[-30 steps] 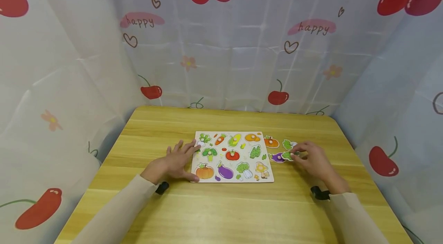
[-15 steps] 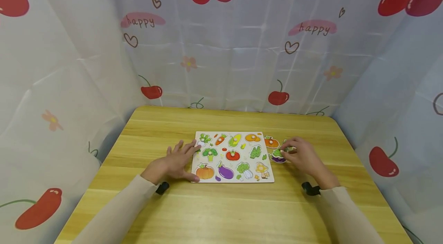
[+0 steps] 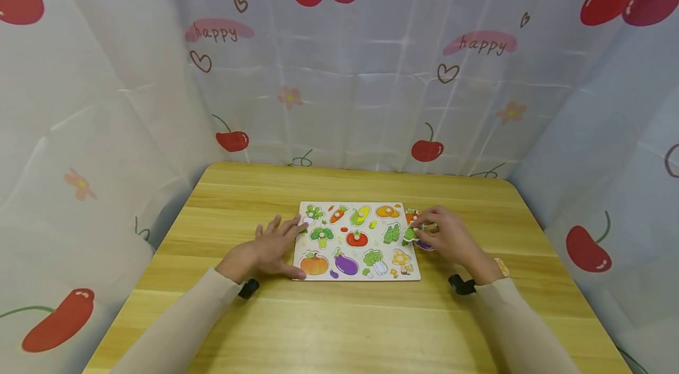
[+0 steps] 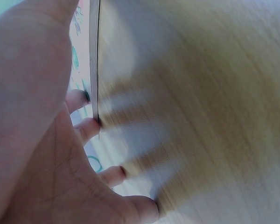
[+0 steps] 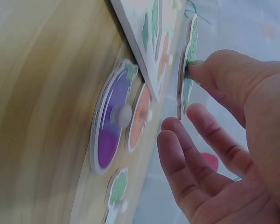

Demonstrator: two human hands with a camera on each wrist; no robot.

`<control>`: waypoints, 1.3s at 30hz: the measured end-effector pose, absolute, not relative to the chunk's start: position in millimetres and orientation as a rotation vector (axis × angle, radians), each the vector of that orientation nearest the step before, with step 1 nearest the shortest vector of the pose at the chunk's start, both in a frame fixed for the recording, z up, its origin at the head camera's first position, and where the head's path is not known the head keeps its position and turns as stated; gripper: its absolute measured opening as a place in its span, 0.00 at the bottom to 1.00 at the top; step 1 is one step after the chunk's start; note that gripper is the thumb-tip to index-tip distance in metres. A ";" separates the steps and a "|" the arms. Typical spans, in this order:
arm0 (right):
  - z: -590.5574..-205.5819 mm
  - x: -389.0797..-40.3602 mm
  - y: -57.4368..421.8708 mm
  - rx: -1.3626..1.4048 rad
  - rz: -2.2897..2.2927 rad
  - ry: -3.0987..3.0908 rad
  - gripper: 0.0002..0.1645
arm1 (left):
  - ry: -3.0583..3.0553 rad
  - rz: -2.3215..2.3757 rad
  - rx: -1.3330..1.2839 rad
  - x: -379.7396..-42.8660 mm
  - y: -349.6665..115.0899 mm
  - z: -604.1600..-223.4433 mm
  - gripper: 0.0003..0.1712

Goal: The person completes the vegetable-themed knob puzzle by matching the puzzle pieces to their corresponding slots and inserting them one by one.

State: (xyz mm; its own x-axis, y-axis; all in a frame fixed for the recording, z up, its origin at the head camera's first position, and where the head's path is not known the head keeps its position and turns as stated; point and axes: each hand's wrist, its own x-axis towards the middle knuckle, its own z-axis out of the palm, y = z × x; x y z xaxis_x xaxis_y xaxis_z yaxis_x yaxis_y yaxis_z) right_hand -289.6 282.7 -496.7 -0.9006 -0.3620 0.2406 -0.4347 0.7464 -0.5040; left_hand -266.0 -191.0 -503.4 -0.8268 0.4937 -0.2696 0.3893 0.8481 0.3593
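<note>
Pinching an elongated, flat, green-printed piece, apparently wood (image 5: 192, 44), between thumb and finger: right hand (image 3: 448, 237), other fingers loosely bent, holding nothing; exact contact partly hidden. Piece sits at the 3 o'clock edge of the white, rectangular, vegetable-printed board (image 3: 340, 245), seemingly lifted. Judged key relation: printed green elongated shape (image 3: 392, 233) lies at 9 o'clock from it, near. Piece's long axis, right wrist view: roughly 1-to-7. Right hand nearer; left hand (image 3: 269, 247), fingers spread, rests at the board's 9 o'clock edge.
</note>
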 end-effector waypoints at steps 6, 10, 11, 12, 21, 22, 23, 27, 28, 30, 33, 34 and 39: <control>-496.5 -292.7 272.1 0.705 0.870 -2.824 0.05 | 2.674 0.409 0.658 -266.2 -191.3 -504.7 0.75; -497.2 -293.9 265.5 0.725 0.913 -2.828 0.06 | 2.671 0.411 0.661 -267.0 -191.6 -505.0 0.75; -497.5 -294.2 263.9 0.726 0.918 -2.828 0.06 | 2.670 0.413 0.662 -267.1 -191.6 -504.6 0.75; -497.9 -294.6 262.3 0.727 0.921 -2.828 0.06 | 2.668 0.413 0.662 -267.1 -191.6 -504.2 0.75; -503.4 -299.3 250.9 0.756 0.917 -2.838 0.06 | 2.662 0.416 0.655 -265.4 -191.0 -501.1 0.75; -504.0 -299.6 250.2 0.765 0.919 -2.834 0.06 | 2.662 0.414 0.654 -265.3 -191.0 -501.0 0.75; -504.7 -300.1 249.4 0.775 0.919 -2.829 0.05 | 2.663 0.413 0.655 -265.2 -190.9 -501.1 0.75; -507.2 -301.5 246.9 0.797 0.909 -2.825 0.05 | 2.666 0.407 0.660 -265.6 -191.0 -501.5 0.75; -507.9 -302.1 246.3 0.798 0.907 -2.828 0.05 | 2.666 0.405 0.661 -265.8 -190.9 -501.7 0.75; -509.5 -303.3 245.3 0.799 0.895 -2.833 0.05 | 2.667 0.402 0.660 -266.0 -190.9 -501.8 0.75; -511.5 -305.2 243.9 0.798 0.876 -2.841 0.05 | 2.667 0.400 0.659 -266.4 -190.8 -502.0 0.75; -512.0 -305.9 243.5 0.798 0.870 -2.844 0.05 | 2.667 0.400 0.659 -266.5 -190.8 -502.1 0.75; -513.2 -307.2 242.3 0.783 0.848 -2.867 0.05 | 2.670 0.397 0.657 -267.0 -191.1 -503.5 0.76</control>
State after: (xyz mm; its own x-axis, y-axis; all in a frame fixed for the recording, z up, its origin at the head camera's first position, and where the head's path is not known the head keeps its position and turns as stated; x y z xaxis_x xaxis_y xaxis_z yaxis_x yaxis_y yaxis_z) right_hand -307.2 242.3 -513.2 -0.8705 -0.4555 0.1867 -0.4837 0.7213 -0.4958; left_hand -267.0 -191.1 -503.5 -0.8265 0.4905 -0.2763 0.3888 0.8522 0.3500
